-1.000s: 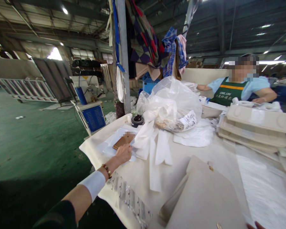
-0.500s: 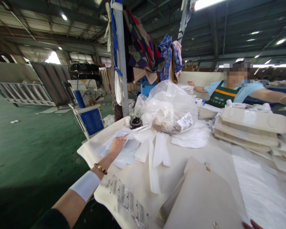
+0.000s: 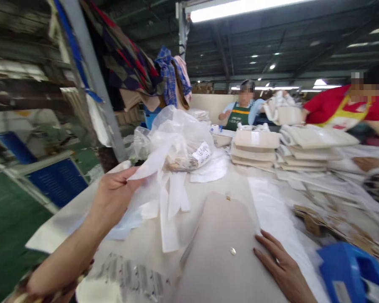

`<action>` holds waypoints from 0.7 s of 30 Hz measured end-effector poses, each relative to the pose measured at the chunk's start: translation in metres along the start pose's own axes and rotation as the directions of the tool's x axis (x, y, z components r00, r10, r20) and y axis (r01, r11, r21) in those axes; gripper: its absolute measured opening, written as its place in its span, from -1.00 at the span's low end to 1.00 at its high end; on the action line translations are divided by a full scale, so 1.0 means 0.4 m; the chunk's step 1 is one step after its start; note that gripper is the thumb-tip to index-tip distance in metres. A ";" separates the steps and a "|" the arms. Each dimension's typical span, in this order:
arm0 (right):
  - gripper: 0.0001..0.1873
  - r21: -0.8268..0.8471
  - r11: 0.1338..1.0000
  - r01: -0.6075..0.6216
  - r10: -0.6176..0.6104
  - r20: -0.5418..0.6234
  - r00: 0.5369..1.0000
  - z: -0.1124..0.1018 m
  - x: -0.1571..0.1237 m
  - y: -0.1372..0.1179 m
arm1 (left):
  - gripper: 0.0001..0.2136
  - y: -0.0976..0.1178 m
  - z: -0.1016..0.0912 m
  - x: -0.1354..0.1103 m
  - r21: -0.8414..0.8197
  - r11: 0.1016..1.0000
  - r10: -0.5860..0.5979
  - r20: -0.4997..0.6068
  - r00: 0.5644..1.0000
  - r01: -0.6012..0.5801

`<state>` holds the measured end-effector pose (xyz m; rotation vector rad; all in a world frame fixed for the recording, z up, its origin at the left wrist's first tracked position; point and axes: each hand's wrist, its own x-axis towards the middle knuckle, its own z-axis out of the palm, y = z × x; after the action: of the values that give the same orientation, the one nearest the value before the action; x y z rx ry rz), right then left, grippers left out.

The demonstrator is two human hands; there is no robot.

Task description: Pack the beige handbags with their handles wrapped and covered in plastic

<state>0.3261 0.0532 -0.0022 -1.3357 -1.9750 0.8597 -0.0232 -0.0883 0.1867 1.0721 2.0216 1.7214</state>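
My left hand (image 3: 112,195) is raised over the table's left side, its fingers pinched on a thin white sheet (image 3: 151,162) that trails up toward a clear plastic bag (image 3: 177,134). My right hand (image 3: 282,269) lies flat with spread fingers on the right edge of a beige flap-shaped panel (image 3: 221,248) that carries a small metal snap (image 3: 233,251). White strips (image 3: 172,198) lie between the two hands.
Stacks of beige panels (image 3: 255,145) sit at the back right, with two people working behind them. A blue plastic object (image 3: 350,269) is at the lower right. A metal post (image 3: 94,80) hung with clothes stands at the left, and a blue machine (image 3: 57,181) stands beyond the table edge.
My left hand has lifted off the table's far left with a white sheet pinched in it. The view has swung right, and my right hand now shows flat on the beige panel.
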 end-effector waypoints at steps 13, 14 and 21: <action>-0.24 0.683 0.707 -0.185 0.083 0.180 0.980 -0.094 -0.027 -0.120 | -0.82 -0.216 0.390 -0.297 0.152 0.020 0.812 0.574 0.105 -0.988; -0.22 0.744 0.629 -0.226 0.109 0.204 0.973 -0.101 -0.025 -0.123 | -0.80 -0.222 0.389 -0.290 0.170 -0.014 0.849 0.523 0.078 -0.985; -0.61 0.733 0.646 -0.214 0.139 0.162 0.977 -0.145 -0.032 -0.169 | -0.60 -0.164 0.304 -0.175 0.050 -0.130 0.776 0.627 -0.070 -0.990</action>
<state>0.3375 0.0326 0.0846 -0.9838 -1.2726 1.6347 0.0790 -0.0487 0.0774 3.4323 1.2012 0.8212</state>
